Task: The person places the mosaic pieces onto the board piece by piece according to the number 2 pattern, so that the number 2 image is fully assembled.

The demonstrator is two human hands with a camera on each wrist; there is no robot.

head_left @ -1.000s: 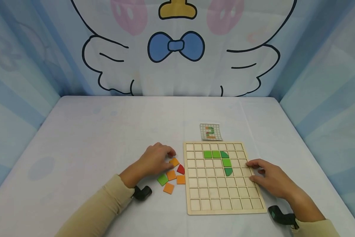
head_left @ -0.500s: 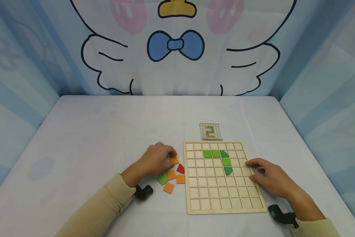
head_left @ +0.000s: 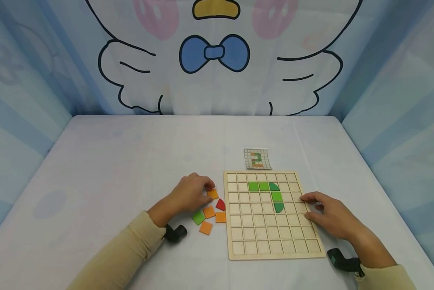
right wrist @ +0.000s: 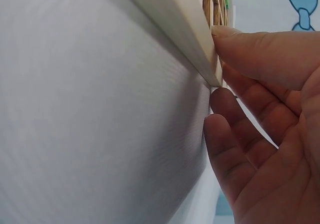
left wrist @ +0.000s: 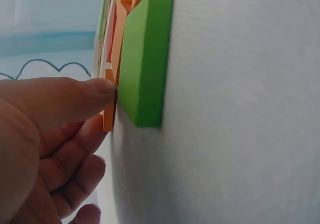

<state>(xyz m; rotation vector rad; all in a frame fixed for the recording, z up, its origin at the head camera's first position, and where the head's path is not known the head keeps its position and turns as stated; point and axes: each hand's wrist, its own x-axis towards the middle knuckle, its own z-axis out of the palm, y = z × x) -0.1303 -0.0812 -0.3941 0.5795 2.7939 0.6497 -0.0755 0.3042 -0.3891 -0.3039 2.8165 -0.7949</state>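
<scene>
My left hand is beside the board's left edge, thumb and index fingertips at opposite sides of an orange square tile. In the left wrist view the thumb lies against that orange tile, with a light green tile standing out close by. A wooden grid board carries several green pieces forming a bent line, two of them with a rounded corner. My right hand rests its thumb and index fingertips on the board's right rim. In the right wrist view the thumb touches the frame; the other fingers are loosely bent.
Near the board's left side lie a red rounded piece, a light green square and more orange squares. A small pattern card lies just beyond the board. A printed curtain hangs behind the white table.
The orange tile at my left fingertips has turned and slid slightly away from me. My right hand stays at the board's rim. The whole head view has shifted slightly.
</scene>
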